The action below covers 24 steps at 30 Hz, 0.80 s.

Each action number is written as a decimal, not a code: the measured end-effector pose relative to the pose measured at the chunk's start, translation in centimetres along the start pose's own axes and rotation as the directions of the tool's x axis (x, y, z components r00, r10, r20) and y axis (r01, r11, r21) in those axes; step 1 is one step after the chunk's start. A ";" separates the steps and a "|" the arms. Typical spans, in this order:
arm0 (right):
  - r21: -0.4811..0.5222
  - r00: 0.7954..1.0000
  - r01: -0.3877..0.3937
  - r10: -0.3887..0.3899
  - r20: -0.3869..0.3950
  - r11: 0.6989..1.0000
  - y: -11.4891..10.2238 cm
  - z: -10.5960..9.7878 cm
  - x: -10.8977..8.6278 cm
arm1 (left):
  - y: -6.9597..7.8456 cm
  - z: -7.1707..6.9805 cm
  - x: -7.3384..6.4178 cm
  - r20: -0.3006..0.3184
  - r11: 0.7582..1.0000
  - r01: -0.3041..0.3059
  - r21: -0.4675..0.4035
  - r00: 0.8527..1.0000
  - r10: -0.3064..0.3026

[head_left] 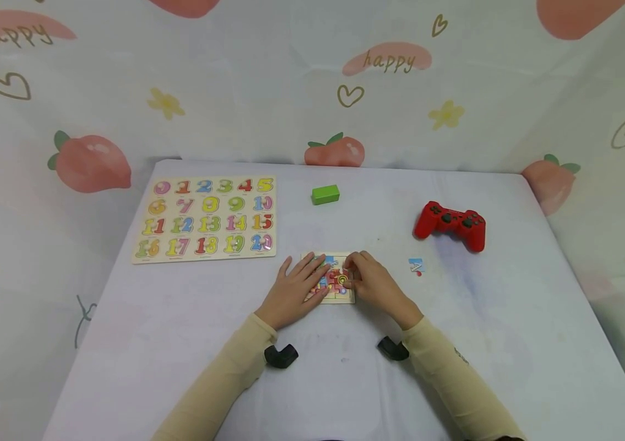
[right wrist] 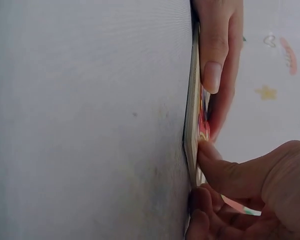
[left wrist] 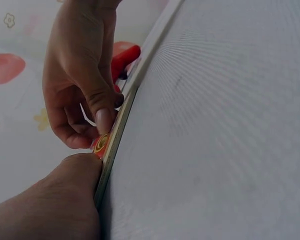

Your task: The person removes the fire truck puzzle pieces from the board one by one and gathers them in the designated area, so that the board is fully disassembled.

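A small wooden jigsaw puzzle [head_left: 336, 300] with colourful pieces lies at the centre of the table. My left hand [head_left: 295, 291] rests across its left side, fingers straight and spread over the pieces. At the right edge, my right hand [head_left: 375, 283] bends its fingers and thumb around a puzzle piece, largely hidden by the fingertips. In the left wrist view, the right thumb [left wrist: 104, 120] comes down by a red piece with a yellow ring [left wrist: 101, 144]. The right wrist view shows curled fingers [right wrist: 202, 202] beside the board's edge. A loose blue-and-white piece [head_left: 416, 265] lies to the right.
A wooden number board [head_left: 204, 220] lies at the back left. Behind the puzzle stands a green block [head_left: 325, 195]. A red game controller [head_left: 450, 225] sits at the right. A printed cloth backdrop [head_left: 268, 92] rises behind the table's far edge.
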State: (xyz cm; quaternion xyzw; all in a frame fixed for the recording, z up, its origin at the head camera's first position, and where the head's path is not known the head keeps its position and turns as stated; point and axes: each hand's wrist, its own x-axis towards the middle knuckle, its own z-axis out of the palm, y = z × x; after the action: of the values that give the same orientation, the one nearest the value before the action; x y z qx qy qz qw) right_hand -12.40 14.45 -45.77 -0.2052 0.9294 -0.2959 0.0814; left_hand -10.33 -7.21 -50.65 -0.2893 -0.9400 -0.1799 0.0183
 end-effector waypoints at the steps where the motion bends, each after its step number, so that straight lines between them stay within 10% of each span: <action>1: -0.003 1.000 -0.001 0.001 0.000 1.000 0.0 0.0 0.0 | 0.0 0.0 0.0 -0.006 1.000 -0.002 -0.006 1.000 0.002; 12: 0.016 1.000 -0.011 0.011 -0.013 1.000 0.2 -0.3 0.4 | -0.1 -0.3 -0.2 -0.017 0.969 -0.235 -0.082 0.972 0.234; 24: 0.096 0.993 -0.113 0.114 -0.001 0.989 0.2 -0.6 0.9 | -0.2 -0.3 -0.2 -0.026 0.970 -0.238 -0.048 0.971 0.237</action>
State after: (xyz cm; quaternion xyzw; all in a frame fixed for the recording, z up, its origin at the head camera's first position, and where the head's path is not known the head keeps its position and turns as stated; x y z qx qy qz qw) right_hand -13.45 14.52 -45.41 -0.1468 0.9245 -0.3357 0.1047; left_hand -10.34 -7.55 -50.48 -0.3983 -0.8935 -0.2032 0.0418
